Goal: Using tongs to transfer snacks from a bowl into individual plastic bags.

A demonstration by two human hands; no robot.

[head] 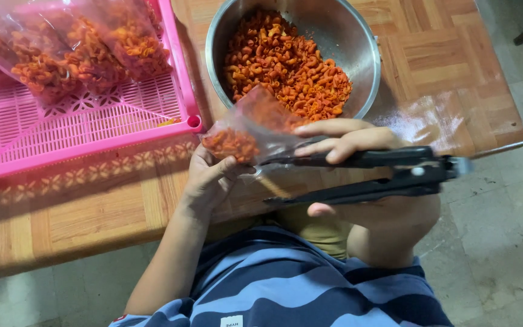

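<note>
Left hand (210,175) clenched around the lower end of a small clear plastic bag (246,130) filled with orange-red elbow-shaped snacks, bag held just above the near edge of the wooden table (92,212), at 6 o'clock from the steel bowl (358,48). Right hand (358,175) wrapped around a black long-armed sealing tool (370,172), fingers over the upper arm, thumb under the lower one, arms parted, tips pointing toward 9 o'clock at the bag's open neck. Best done, probably, by gathering the neck flat and free of crumbs, pinching it taut well clear of the contents, feeding it squarely between the arms, then squeezing evenly with both held steady. Worth keeping the bag upright to avoid spilling toward the lap. More loose snacks heaped in the bowl at 12 o'clock; filled bags (80,48) piled in the pink slotted tray (62,133) at 10 o'clock.
</note>
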